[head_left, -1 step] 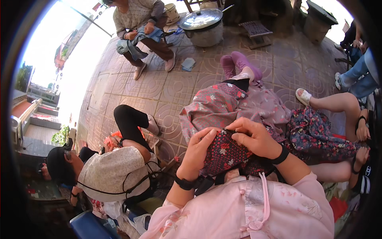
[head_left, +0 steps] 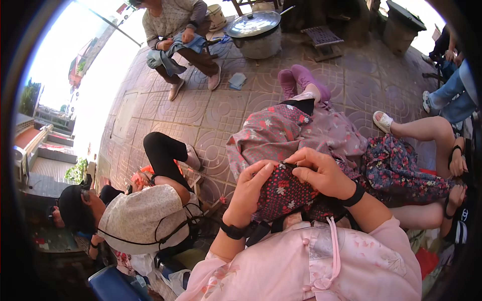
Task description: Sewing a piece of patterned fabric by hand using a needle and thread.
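Both your hands are on the cloth [head_left: 281, 193], a dark red piece with small white flowers, held up in front of your chest over your lap. Your left hand [head_left: 251, 193] grips its left edge, fingers curled round it, thumb on top. Your right hand [head_left: 321, 173] sits at the upper right, fingers [head_left: 301, 159] bent and pinched tight at the top hem (whether there's a needle in that pinch, can't tell, too small). The hands are close together, the cloth bunched between them. A black band [head_left: 354, 195] is on your right wrist and a black watch [head_left: 233, 231] on your left. Pink sleeves and a pink cord [head_left: 334, 251] show below.

Just past the cloth lies more fabric, a grey-pink floral piece [head_left: 296, 130] draped over your legs, with purple socks [head_left: 301, 80] beyond it. On your right a person sits in a dark floral skirt [head_left: 396, 168], white shoe [head_left: 384, 120] out on the tiles. On your left, low down, a person in a black cap [head_left: 73, 210] and light top bends forward. Far ahead another person sits holding blue denim [head_left: 173, 52], near a big pot [head_left: 256, 32] with a metal lid. The ground is patterned paving [head_left: 165, 108].
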The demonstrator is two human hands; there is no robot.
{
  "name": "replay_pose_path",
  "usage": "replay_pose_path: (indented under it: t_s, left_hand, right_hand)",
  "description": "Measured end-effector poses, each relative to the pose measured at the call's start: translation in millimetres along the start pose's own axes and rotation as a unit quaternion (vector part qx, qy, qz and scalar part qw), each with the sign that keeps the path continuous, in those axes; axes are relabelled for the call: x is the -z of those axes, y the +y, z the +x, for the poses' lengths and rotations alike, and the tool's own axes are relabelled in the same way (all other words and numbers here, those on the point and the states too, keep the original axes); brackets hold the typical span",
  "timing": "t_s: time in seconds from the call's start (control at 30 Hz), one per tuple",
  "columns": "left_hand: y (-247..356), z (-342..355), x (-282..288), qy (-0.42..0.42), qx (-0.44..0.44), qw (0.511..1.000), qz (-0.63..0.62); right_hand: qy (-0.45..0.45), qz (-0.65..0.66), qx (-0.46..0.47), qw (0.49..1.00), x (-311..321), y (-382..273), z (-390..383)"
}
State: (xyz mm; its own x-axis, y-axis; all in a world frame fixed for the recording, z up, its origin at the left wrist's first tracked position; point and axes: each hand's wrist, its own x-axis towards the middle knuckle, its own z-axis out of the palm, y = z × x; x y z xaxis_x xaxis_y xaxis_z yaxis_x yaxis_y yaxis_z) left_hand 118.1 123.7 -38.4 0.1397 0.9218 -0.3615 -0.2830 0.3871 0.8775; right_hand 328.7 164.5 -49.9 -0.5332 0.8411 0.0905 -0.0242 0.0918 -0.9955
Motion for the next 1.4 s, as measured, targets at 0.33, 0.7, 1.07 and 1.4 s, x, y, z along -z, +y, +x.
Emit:
replay_pose_path:
  t_s: [0.33, 0.7, 1.07, 1.4]
  left_hand:
    - [2.0, 3.1, -6.9, 0.027, -0.038, 0.998, 0.049]
    - [0.6, 5.6, -5.4, 0.038, -0.057, 0.994, 0.091]
    - [-3.4, 7.2, -1.9, 0.019, -0.106, 0.97, 0.219]
    - [-5.1, 8.2, 0.2, 0.043, -0.022, 0.996, 0.074]
  right_hand:
    - [-0.038, 0.132, -0.108, 0.985, 4.8, -6.2, 1.3]
    - [-0.01, -0.011, -0.016, 1.0, 6.4, -6.7, -0.5]
    - [-0.025, -0.103, 0.057, 0.993, 3.7, -3.1, 2.4]
    - [0.02, -0.088, 0.003, 0.996, 7.8, -5.5, -0.4]
